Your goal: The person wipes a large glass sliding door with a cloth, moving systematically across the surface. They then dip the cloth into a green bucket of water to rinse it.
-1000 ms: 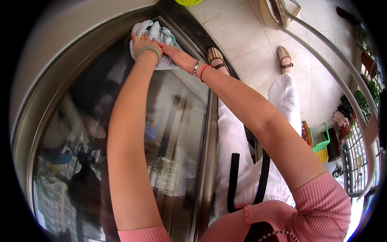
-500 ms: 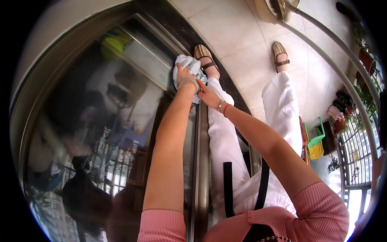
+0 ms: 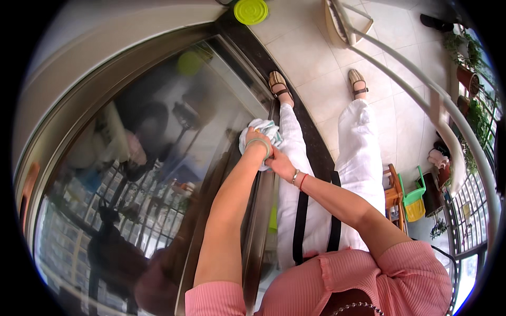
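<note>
A crumpled white cloth with greenish stripes [image 3: 270, 128] is pressed against the metal frame edge [image 3: 262, 216] of a large glass door [image 3: 158, 126]. My left hand [image 3: 258, 137], with a pale green bangle at its wrist, lies over the cloth and grips it against the frame. Just below, my right hand [image 3: 282, 165] pinches the cloth's near edge, its fingers close to my left wrist. Part of the cloth is hidden under both hands.
My legs straddle the dark threshold strip [image 3: 311, 124], feet on pale floor tiles [image 3: 300, 50]. A round green lid [image 3: 251, 11] lies at the far end. To the right are a curved white metal rail [image 3: 416, 68], a green and yellow chair [image 3: 414, 197], a wooden stool [image 3: 392, 195] and potted plants [image 3: 469, 79].
Both hands and the cloth have moved along the door frame toward my body. The view has shifted too, bringing the round green lid into sight.
</note>
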`<control>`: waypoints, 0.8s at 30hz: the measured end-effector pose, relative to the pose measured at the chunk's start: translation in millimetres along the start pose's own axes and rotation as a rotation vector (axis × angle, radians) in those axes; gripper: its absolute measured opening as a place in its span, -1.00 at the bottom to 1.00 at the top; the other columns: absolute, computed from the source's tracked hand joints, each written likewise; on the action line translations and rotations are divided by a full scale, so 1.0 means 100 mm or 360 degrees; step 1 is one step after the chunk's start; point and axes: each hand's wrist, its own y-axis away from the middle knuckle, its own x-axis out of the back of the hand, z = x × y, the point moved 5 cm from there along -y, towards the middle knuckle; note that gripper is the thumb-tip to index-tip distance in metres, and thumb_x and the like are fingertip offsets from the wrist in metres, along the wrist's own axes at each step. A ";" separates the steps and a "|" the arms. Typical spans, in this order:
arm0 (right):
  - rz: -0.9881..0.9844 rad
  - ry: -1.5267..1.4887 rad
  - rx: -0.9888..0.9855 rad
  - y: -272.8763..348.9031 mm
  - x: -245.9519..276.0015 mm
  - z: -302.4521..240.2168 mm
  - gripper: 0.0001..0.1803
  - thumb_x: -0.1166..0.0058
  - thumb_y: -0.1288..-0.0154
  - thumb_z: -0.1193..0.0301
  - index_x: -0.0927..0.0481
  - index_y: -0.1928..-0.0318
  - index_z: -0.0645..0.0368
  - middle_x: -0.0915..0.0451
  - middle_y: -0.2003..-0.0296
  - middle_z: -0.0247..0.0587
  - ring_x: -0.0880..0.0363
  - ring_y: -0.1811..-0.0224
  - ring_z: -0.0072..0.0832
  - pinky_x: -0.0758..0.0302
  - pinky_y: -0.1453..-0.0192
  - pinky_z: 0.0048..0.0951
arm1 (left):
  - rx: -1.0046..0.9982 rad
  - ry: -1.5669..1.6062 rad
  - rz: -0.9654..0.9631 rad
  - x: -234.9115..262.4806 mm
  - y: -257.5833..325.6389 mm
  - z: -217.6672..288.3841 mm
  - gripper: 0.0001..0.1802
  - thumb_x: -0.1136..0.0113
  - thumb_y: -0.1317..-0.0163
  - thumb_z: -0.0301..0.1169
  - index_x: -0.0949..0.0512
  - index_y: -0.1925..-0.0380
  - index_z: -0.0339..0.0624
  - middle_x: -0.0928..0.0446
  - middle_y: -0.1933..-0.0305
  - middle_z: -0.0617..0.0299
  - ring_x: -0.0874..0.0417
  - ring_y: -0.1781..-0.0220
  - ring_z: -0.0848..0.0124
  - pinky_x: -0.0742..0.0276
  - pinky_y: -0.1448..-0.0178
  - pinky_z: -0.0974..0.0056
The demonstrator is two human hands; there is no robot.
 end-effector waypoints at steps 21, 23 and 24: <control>-0.1065 0.0323 0.0752 3.22 -1.74 -1.01 -0.46 -0.22 -0.11 0.40 -0.42 -0.12 0.25 -0.62 0.10 0.05 -0.59 -0.03 -0.25 -0.49 -0.07 -0.25 | 0.1100 0.0319 0.0564 -0.59 4.53 0.60 -0.59 -0.07 -0.19 -0.17 -0.68 -0.03 0.23 -0.41 -0.39 0.40 -0.20 -0.53 0.37 0.22 -0.60 0.01; -0.1185 0.0398 0.1060 3.55 -1.86 -1.16 -0.47 -0.21 -0.11 0.40 -0.41 -0.11 0.25 -0.61 0.12 0.04 -0.58 0.02 -0.20 -0.48 -0.07 -0.21 | 0.1309 0.0338 0.0689 -0.63 4.99 0.78 -0.60 -0.10 -0.16 -0.18 -0.68 -0.01 0.23 -0.42 -0.38 0.38 -0.23 -0.51 0.36 0.22 -0.61 0.01; -0.1238 0.0454 0.1180 3.60 -1.85 -1.23 -0.47 -0.21 -0.11 0.40 -0.41 -0.11 0.25 -0.60 0.13 0.04 -0.57 0.04 -0.17 -0.47 -0.07 -0.19 | 0.1378 0.0448 0.0838 -0.63 5.09 0.81 -0.63 -0.13 -0.14 -0.21 -0.69 0.03 0.15 -0.45 -0.34 0.34 -0.29 -0.47 0.36 0.20 -0.61 0.00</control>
